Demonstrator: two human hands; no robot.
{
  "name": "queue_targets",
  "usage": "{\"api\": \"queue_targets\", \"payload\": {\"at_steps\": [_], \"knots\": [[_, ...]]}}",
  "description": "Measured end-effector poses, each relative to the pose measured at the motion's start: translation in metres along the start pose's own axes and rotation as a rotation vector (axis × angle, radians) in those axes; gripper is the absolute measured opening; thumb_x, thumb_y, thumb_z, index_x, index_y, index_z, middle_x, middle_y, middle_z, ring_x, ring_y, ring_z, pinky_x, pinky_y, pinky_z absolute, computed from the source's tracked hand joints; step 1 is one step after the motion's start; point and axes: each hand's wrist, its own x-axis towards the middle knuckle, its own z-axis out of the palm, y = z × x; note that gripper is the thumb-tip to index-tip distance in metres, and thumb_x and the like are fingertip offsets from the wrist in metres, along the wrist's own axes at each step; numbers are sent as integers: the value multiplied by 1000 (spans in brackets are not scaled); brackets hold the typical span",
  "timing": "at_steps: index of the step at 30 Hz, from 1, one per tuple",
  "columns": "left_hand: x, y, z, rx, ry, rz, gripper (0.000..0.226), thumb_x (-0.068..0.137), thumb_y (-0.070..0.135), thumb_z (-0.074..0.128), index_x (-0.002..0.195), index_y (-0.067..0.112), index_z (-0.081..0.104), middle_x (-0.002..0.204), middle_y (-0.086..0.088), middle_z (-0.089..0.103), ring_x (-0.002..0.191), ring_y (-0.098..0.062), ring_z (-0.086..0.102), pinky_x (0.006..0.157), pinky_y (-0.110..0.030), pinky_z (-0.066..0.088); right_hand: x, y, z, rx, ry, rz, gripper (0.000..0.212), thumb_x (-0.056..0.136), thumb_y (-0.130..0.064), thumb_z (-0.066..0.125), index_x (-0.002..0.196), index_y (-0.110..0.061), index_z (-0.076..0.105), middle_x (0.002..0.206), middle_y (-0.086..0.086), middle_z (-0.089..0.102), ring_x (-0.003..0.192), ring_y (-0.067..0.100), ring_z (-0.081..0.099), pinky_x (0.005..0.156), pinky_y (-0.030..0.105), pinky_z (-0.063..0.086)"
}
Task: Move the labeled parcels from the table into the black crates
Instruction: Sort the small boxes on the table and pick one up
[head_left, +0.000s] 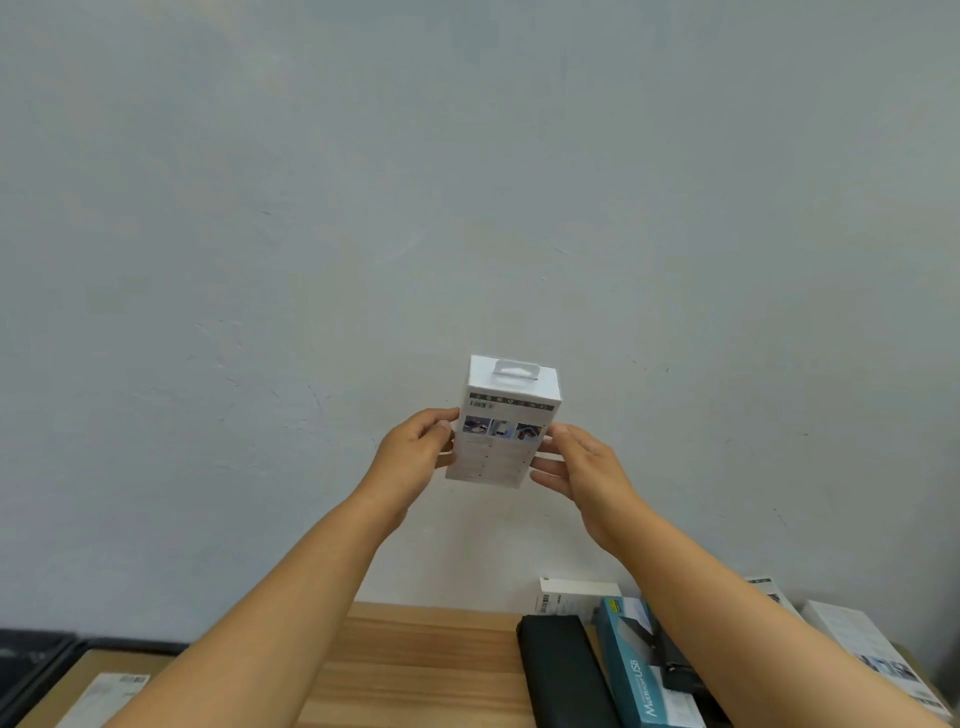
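I hold a small white retail box (503, 431) up in front of the wall, well above the table. Its printed back faces me, with a barcode, three small pictures and a hang tab on top. My left hand (415, 447) grips its left edge with thumb in front and fingers curled behind. My right hand (582, 467) holds the right edge between thumb and fingers. A black crate (31, 670) shows at the bottom left, beside the wooden table (415, 670), with a brown carton bearing a white label (104, 696) in it.
On the table's right part lie a black flat box (561, 670), a teal USB box (639, 670), a white box with a barcode (571, 597) at the back and another white box (867, 654) at the far right. A plain grey wall fills the background.
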Motion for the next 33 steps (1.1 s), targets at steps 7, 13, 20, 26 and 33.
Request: {"api": "queue_targets", "payload": {"at_steps": [7,13,20,26,33], "knots": [[-3,8,3,-294,10,-41,35,97,33,49,99,-1,59,105,-5,70,98,-13,66,80,-26,54,-3,0,0,79,14,-1,25,103,-26,36,96,-16,58,106,6,65,96,17,61,89,30,49],[-4,3,6,-220,73,-17,23,81,9,70,79,10,47,104,-11,69,99,-21,67,94,-41,51,-11,1,4,75,-63,-22,24,101,-34,40,97,-18,58,94,-6,72,85,12,65,78,32,50],[-11,3,8,-137,70,137,32,78,-11,61,95,12,46,117,1,56,105,-9,61,79,-22,54,-15,8,-2,90,-112,39,23,93,-11,57,114,-21,56,104,2,73,94,19,69,77,34,54],[-13,6,13,-121,38,204,37,76,-15,56,101,9,45,119,2,56,114,-12,58,92,-34,54,-18,10,-2,145,-106,14,47,85,6,60,122,-21,51,108,4,72,98,23,69,89,46,54],[-19,10,18,-86,68,234,41,75,-16,57,99,16,48,115,9,58,108,0,57,83,-15,52,-15,15,-4,193,-91,8,58,82,12,61,128,-21,48,113,8,68,99,24,69,89,47,54]]}}
